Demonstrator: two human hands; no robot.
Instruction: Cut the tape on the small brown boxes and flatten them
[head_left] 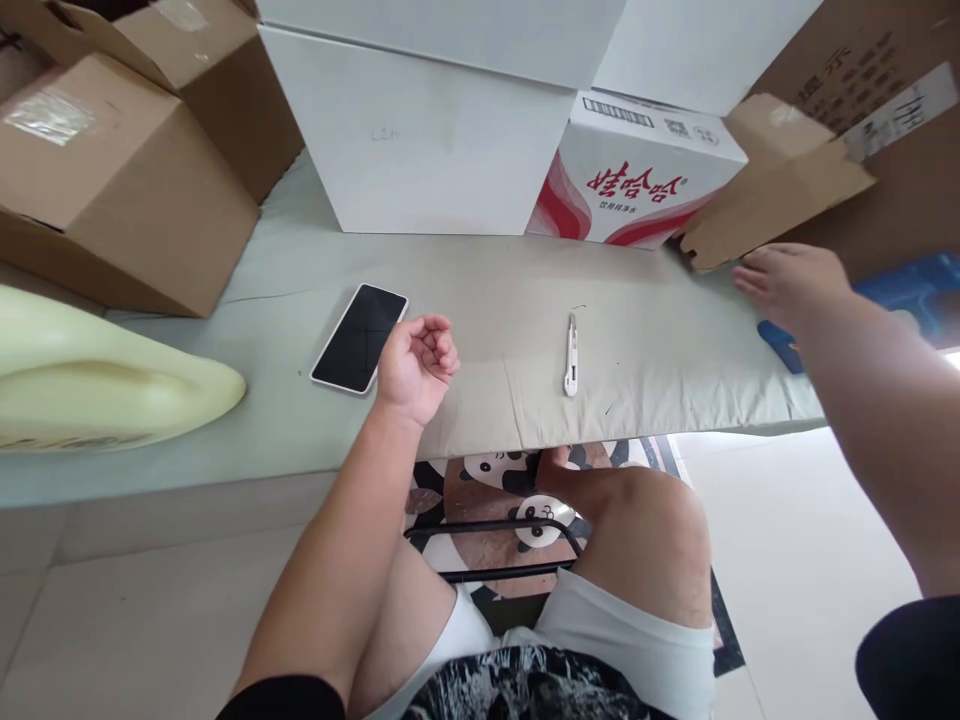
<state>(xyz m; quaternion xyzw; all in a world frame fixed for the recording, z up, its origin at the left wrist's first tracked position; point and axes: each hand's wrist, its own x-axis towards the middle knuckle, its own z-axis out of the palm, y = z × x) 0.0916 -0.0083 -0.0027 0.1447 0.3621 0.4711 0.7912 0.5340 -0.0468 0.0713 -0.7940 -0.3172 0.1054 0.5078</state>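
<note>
My left hand [418,368] rests palm up at the table's near side, its fingers loosely curled and nothing in them. Just beside it a smartphone [358,338] with a dark screen and pale edge lies face up. To the right of that hand, apart from both hands, lies a white utility knife [572,358]. Far to the right, my right hand [795,283] is stretched out palm down with extended fingers, near a torn brown cardboard piece [780,190]. Whether it touches the cardboard I cannot tell. A blue object [780,345] shows partly behind the right forearm.
White boxes [442,130] are stacked at the back, beside a white carton with red print [637,185]. Brown cardboard boxes [127,180] stand at the left; a large brown carton [900,150] stands right. A pale yellow-green object [112,375] juts in from the left. Cloth covers the table [480,290].
</note>
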